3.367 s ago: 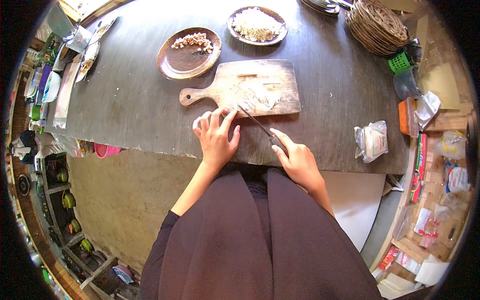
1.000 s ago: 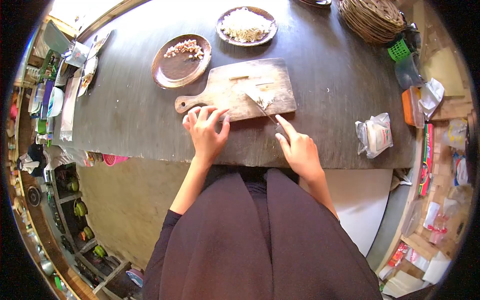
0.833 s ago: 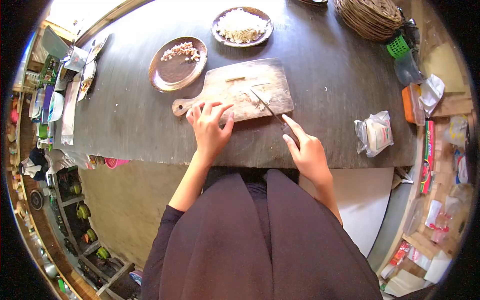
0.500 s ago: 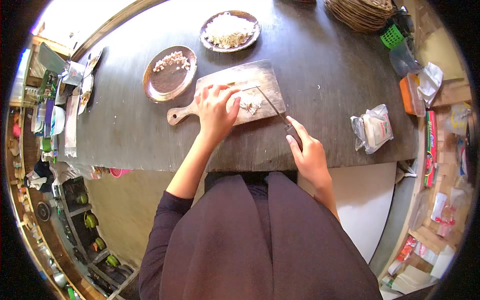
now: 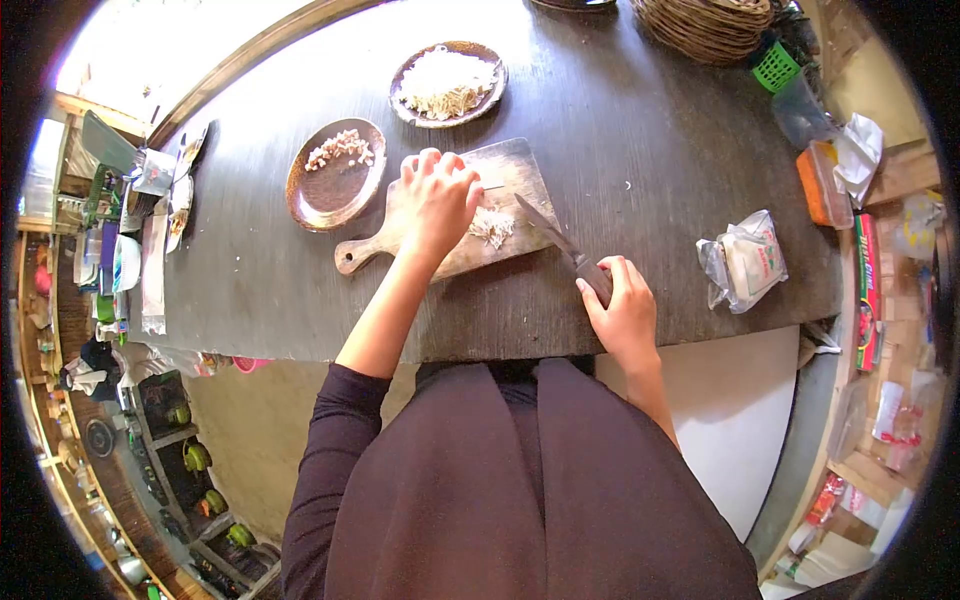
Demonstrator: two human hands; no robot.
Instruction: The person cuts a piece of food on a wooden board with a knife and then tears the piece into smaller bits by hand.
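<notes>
A wooden cutting board (image 5: 515, 170) with a handle at its left lies on the dark table. Chopped pale pieces (image 5: 492, 227) form a small pile on it. My left hand (image 5: 436, 200) is over the board's left part, fingers bent and closed together; what they hold, if anything, is hidden under them. My right hand (image 5: 624, 305) is wrapped round the dark handle of a knife (image 5: 560, 239). The blade points up and left, its tip over the board's right side, just right of the pile.
Behind the board stand a brown plate (image 5: 335, 205) with small pinkish pieces and a bowl (image 5: 449, 84) of pale shreds. A plastic-wrapped packet (image 5: 748, 262) lies at the right. A woven basket (image 5: 700, 28) and a green basket (image 5: 775, 67) are at the back right.
The knife has turned its flat side more into view and its tip is lower beside the pile. My left hand's fingers have drawn together. The view has shifted slightly.
</notes>
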